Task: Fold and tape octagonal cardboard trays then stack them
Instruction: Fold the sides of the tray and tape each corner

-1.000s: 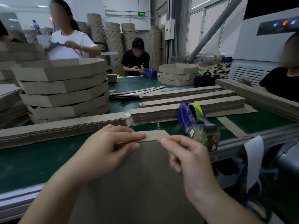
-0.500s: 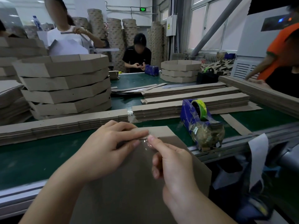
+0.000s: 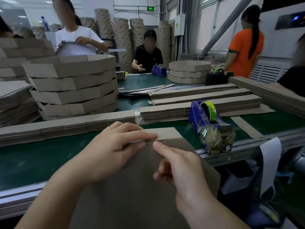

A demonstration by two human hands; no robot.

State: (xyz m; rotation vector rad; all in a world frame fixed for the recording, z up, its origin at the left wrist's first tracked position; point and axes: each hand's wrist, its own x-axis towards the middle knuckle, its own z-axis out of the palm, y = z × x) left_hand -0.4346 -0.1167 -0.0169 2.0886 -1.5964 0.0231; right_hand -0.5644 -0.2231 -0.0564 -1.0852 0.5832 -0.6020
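A brown cardboard tray piece (image 3: 132, 187) stands tilted against the near edge of the green table. My left hand (image 3: 113, 149) pinches its top edge where a folded flap (image 3: 166, 133) meets the panel. My right hand (image 3: 179, 164) is just right of it, index finger pressing on the seam below the top edge, other fingers curled. Whether tape lies under the finger is unclear. A blue tape dispenser (image 3: 208, 121) with a green-yellow roll stands to the right. Folded octagonal trays (image 3: 72, 85) are stacked at the left.
Piles of flat cardboard strips (image 3: 69, 124) cross the green table (image 3: 33, 162). A second tray stack (image 3: 189, 71) and another blue dispenser (image 3: 158, 70) sit at the far end. Several people work around the table. A white paper (image 3: 269, 162) hangs at the right.
My right hand came in from the right to the seam beside my left fingers and has slid slightly down it. The camera view shifted; a person in orange came into view at the right.
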